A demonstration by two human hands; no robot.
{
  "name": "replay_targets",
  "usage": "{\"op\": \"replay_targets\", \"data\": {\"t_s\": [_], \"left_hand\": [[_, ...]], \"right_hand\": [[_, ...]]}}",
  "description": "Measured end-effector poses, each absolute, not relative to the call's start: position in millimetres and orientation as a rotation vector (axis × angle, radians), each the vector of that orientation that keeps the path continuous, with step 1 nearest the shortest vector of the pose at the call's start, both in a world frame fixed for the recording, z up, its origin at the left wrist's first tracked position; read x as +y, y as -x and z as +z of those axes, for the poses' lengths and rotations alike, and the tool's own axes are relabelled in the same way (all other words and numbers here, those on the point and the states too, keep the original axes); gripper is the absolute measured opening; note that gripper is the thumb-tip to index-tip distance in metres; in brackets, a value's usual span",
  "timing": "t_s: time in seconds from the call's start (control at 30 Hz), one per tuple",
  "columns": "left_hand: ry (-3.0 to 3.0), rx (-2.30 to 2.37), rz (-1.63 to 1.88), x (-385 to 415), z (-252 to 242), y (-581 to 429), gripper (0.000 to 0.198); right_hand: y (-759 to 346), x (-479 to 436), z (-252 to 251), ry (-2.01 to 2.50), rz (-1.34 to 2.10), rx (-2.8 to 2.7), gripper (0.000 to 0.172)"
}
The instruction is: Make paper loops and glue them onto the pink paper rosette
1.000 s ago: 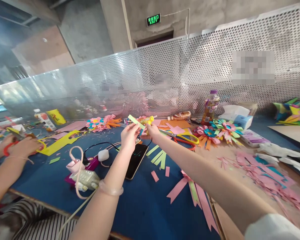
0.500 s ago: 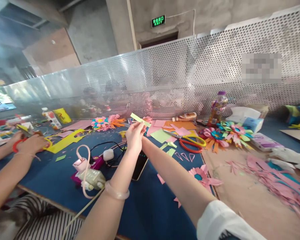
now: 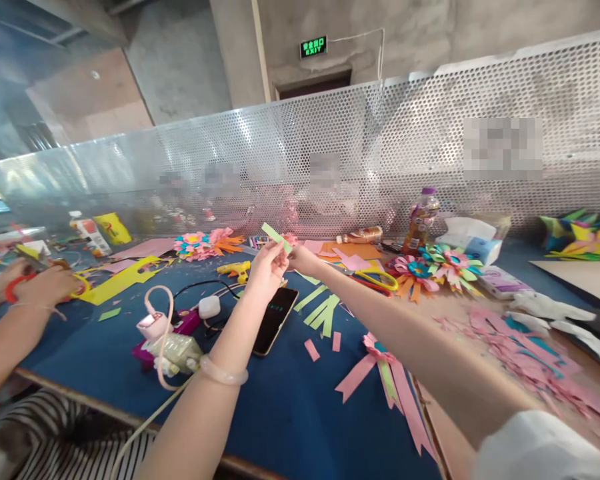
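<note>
My left hand [image 3: 267, 272] is raised over the table, its fingers pinched on a light green paper strip [image 3: 274, 233] that sticks up to the left. Close against it, my right hand [image 3: 304, 259] is closed at the strip's lower end, its fingertips partly hidden. Below my hands lies a dark phone [image 3: 276, 321] with its screen lit. More green paper strips [image 3: 323, 312] are fanned out right of the phone. Nearer me, a pink paper flower with ribbon tails [image 3: 380, 360] lies beside my right forearm.
On the left, a co-worker's hands [image 3: 43, 283] hold scissors at yellow paper [image 3: 123, 280]. A power strip with plugs and cable [image 3: 177, 353] stands left of my forearm. A yellow glue gun [image 3: 235, 271], scissors [image 3: 377, 279], a drink bottle [image 3: 421, 220] and paper flowers [image 3: 450, 267] lie farther back.
The green strip has tilted steeper in my fingers. My right arm has swung outward to the right, uncovering the phone, the green strips and the pink flower's tails. The view has shifted slightly.
</note>
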State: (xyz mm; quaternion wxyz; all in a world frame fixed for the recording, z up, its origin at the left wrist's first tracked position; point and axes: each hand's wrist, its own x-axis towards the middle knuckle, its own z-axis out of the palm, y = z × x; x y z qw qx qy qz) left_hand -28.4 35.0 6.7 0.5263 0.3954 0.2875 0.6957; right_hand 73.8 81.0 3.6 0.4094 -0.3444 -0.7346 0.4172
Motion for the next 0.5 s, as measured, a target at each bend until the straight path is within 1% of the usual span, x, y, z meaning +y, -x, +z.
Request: {"op": "replay_targets", "data": {"t_s": [0.1, 0.17, 0.23, 0.27, 0.37, 0.5], "left_hand": [[-0.985, 0.673, 1.506, 31, 4, 23, 0.02], [-1.0, 0.673, 1.41, 27, 0, 17, 0.024], [-1.011, 0.676, 1.32, 23, -4, 9, 0.028], [-1.016, 0.677, 1.274, 20, -6, 4, 0.031], [-1.033, 0.683, 1.143, 11, -11, -9, 0.036], [-1.056, 0.707, 1.004, -1, -16, -23, 0.029]], "right_hand": [[-117, 79, 5, 0.903, 0.804, -1.939, 0.023], [-146, 66, 7, 0.903, 0.609, -1.935, 0.025], [-173, 47, 6, 0.868, 0.453, -1.96, 0.031], [-185, 36, 4, 0.838, 0.397, -1.993, 0.032], [-210, 6, -7, 0.767, 0.279, -2.078, 0.027], [-223, -15, -28, 0.778, 0.176, -2.039, 0.033]]}}
